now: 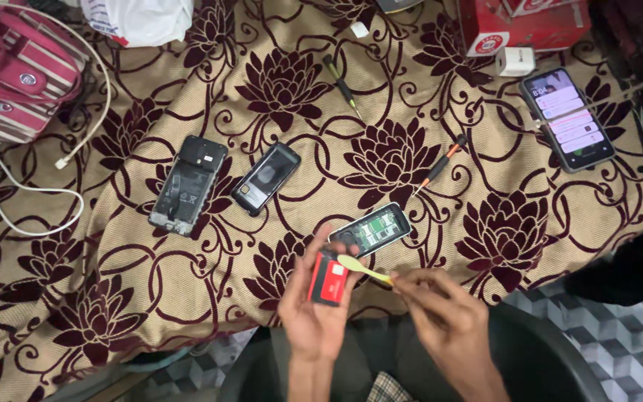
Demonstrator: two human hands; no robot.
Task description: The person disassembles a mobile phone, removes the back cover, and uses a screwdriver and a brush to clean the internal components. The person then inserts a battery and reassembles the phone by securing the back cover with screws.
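Note:
My left hand [310, 305] holds a small red and black battery [328, 278] upright at the near edge of the cloth. My right hand [440, 309] pinches a thin yellow-green pry tool [362, 269], its flat tip resting against the battery's top. Just beyond the hands lies an opened small phone [370, 230] with its green board showing. Further left on the cloth lie a black phone back cover [266, 179] and a larger opened phone frame [188, 184].
A floral beige and maroon cloth [113, 283] covers the surface. On it lie an orange-handled screwdriver [440, 162], a dark screwdriver [341, 84], a lit smartphone [567, 117], a white charger [516, 61], a red box [522, 24], a striped bag [13, 71] and a white cable [35, 195].

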